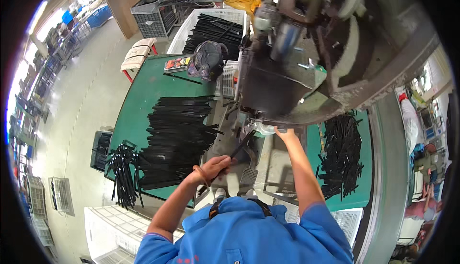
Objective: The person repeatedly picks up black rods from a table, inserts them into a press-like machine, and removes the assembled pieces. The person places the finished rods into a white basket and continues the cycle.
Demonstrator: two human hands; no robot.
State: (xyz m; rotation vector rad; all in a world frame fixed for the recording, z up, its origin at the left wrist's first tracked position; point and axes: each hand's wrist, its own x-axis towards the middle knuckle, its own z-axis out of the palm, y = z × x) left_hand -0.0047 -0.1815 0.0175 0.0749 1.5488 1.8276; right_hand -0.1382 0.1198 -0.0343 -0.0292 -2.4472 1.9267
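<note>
My left hand (216, 166) is closed around a long, narrow black strip (243, 144). The strip slants up and to the right, its far end reaching the working area under a large, dark machine (270, 86). Up at the lower edge of that machine is my right hand (286, 134); its fingers are mostly hidden there, so what they touch does not show. Left of my left hand, a broad pile of black strips (175, 139) lies on a green table (136, 96). Shorter black pieces (342, 153) are heaped on the green surface to the right.
The machine's big wheel (393, 79) arches over the right side. A white crate (178, 41) of strips stands behind the table, near a dark bag (207, 61). A bundle of strips (125, 175) overhangs the table's left edge. White crates (108, 230) stand at lower left.
</note>
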